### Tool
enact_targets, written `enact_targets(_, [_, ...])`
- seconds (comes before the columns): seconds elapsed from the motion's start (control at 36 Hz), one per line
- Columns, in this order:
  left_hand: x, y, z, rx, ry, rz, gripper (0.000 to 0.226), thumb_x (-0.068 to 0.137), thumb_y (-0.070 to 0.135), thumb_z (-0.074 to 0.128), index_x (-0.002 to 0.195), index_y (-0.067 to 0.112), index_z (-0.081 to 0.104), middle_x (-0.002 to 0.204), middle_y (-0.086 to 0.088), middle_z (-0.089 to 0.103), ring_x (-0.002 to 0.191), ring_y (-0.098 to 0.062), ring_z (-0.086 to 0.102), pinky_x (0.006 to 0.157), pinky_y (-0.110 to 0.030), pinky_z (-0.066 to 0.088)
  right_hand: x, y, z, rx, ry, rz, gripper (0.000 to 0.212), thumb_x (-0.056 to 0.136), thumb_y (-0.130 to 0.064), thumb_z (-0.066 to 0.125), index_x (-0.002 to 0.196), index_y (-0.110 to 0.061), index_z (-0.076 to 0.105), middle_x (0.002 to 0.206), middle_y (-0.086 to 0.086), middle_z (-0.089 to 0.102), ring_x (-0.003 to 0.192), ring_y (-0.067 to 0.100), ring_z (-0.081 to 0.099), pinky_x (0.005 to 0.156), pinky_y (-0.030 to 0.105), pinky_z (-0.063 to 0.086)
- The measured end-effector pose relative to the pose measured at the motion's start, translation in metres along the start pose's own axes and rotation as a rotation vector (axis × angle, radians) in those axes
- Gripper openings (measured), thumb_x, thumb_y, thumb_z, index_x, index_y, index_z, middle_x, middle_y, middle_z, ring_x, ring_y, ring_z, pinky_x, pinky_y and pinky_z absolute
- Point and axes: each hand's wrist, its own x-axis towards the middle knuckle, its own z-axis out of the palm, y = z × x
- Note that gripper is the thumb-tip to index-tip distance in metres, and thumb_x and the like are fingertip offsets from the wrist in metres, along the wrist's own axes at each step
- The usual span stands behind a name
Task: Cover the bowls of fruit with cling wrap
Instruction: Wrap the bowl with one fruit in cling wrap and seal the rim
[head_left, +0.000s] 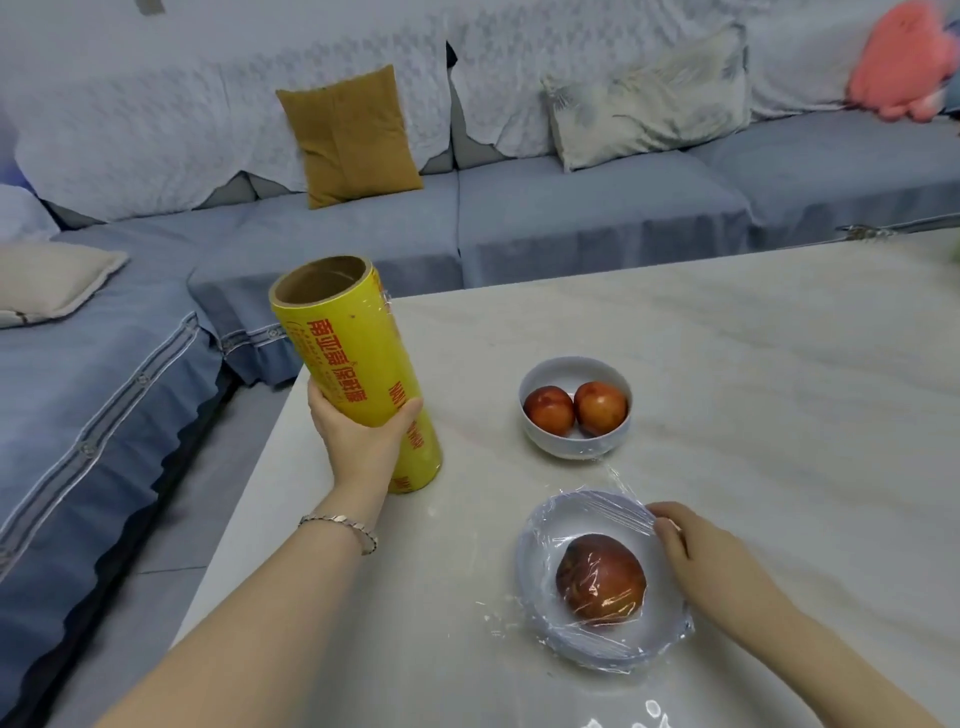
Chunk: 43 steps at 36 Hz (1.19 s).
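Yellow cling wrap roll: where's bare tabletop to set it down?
Widest bare patch: pale marble table right of and beyond the small white bowl of two red fruits. A narrower strip runs between yellow cling wrap roll and both bowls. Crowded: film-covered bowl with right hand.
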Motion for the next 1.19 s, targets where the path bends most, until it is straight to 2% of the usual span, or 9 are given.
enact_targets(0.19, [-0.011, 0.0, -0.005, 0.092, -0.084, -0.172, 0.118, 0.066, 0.025, 0.084, 0.149, 0.017, 0.001, 0.153, -0.007, 0.022, 0.137, -0.028, 0.031, 0.111, -0.048, 0.032, -0.013, 0.0, -0.003, -0.017, -0.12, 0.099, 0.038, 0.095, -0.021, 0.034, 0.133, -0.016, 0.033, 0.088, 0.012, 0.067, 0.086, 0.028, 0.065, 0.083, 0.032, 0.048])
enact_targets(0.28, [-0.047, 0.007, -0.001, 0.272, -0.102, -0.343, 0.097, 0.078, 0.025, 0.074, 0.147, 0.009, 0.007, 0.149, -0.016, 0.019, 0.136, -0.035, 0.026, 0.106, -0.042, 0.03, -0.023, 0.0, -0.007, -0.012, -0.219, 0.141, 0.043, 0.092, -0.02, 0.039, 0.133, -0.014, 0.031, 0.076, 0.008, 0.069, 0.071, 0.02, 0.064, 0.073, 0.027, 0.049])
enact_targets(0.39, [-0.092, 0.006, 0.004, 0.258, -0.579, -0.431, 0.052, 0.09, 0.033, 0.056, 0.136, 0.012, 0.042, 0.128, -0.011, 0.053, 0.117, -0.025, 0.053, 0.102, -0.038, 0.04, -0.028, -0.004, -0.017, -0.02, -0.323, 0.225, 0.025, 0.087, -0.021, 0.044, 0.109, -0.011, 0.05, 0.069, 0.004, 0.07, 0.058, 0.018, 0.067, 0.049, 0.017, 0.046])
enact_targets(0.5, [-0.109, 0.014, 0.003, 0.273, -0.891, -0.39, 0.042, 0.08, 0.049, 0.065, 0.111, 0.021, 0.059, 0.096, 0.0, 0.065, 0.08, -0.012, 0.063, 0.081, -0.029, 0.051, -0.017, -0.013, -0.027, -0.214, -0.17, 0.178, 0.041, 0.084, -0.033, 0.051, 0.122, -0.016, 0.051, 0.106, 0.005, 0.069, 0.097, 0.022, 0.064, 0.08, 0.026, 0.049])
enact_targets(0.61, [-0.108, 0.014, -0.004, 0.563, -0.89, -0.103, 0.024, 0.075, 0.035, 0.075, 0.091, 0.023, 0.062, 0.072, 0.005, 0.057, 0.062, -0.006, 0.053, 0.06, -0.019, 0.04, -0.003, -0.034, -0.028, -0.081, 0.031, -0.151, 0.035, 0.088, -0.026, 0.051, 0.123, -0.029, 0.054, 0.121, 0.001, 0.06, 0.11, 0.016, 0.054, 0.094, 0.024, 0.039])
enact_targets(0.75, [-0.107, 0.017, -0.015, 0.539, -0.829, -0.008, 0.026, 0.079, 0.029, 0.073, 0.059, 0.022, 0.057, 0.057, 0.006, 0.054, 0.054, -0.007, 0.047, 0.056, -0.023, 0.038, 0.018, -0.064, -0.014, -0.214, -0.263, -0.565, 0.028, 0.094, -0.028, 0.046, 0.119, -0.03, 0.06, 0.135, -0.002, 0.046, 0.128, 0.01, 0.035, 0.102, 0.017, 0.02])
enact_targets(0.89, [-0.114, 0.028, -0.021, 0.1, -0.664, -0.217, 0.024, 0.088, 0.017, 0.063, 0.065, 0.011, 0.057, 0.06, -0.001, 0.056, 0.061, -0.013, 0.054, 0.063, -0.024, 0.048, 0.038, -0.079, -0.004, -0.289, -0.505, -0.557, 0.034, 0.094, -0.037, 0.044, 0.106, -0.015, 0.067, 0.129, 0.006, 0.053, 0.121, 0.014, 0.044, 0.096, 0.011, 0.022])
enact_targets(0.97, [-0.115, 0.03, -0.022, -0.165, -0.528, -0.428, 0.022, 0.093, 0.014, 0.055, 0.073, 0.006, 0.053, 0.063, -0.002, 0.064, 0.061, -0.01, 0.065, 0.061, -0.022, 0.055, 0.047, -0.074, -0.006, -0.225, -0.542, -0.509, 0.054, 0.084, -0.059, 0.041, 0.091, -0.012, 0.067, 0.105, 0.005, 0.064, 0.102, 0.019, 0.057, 0.099, 0.036, 0.041])
enact_targets(1.19, [-0.123, 0.033, -0.01, 0.009, -0.613, -0.451, 0.023, 0.085, 0.033, 0.064, 0.096, 0.013, 0.061, 0.072, 0.0, 0.066, 0.047, -0.004, 0.056, 0.048, -0.018, 0.048, 0.044, -0.057, -0.006, -0.184, -0.625, -0.414, 0.02, 0.081, -0.037, 0.055, 0.07, -0.019, 0.055, 0.099, 0.014, 0.06, 0.085, 0.016, 0.052, 0.092, 0.036, 0.042])
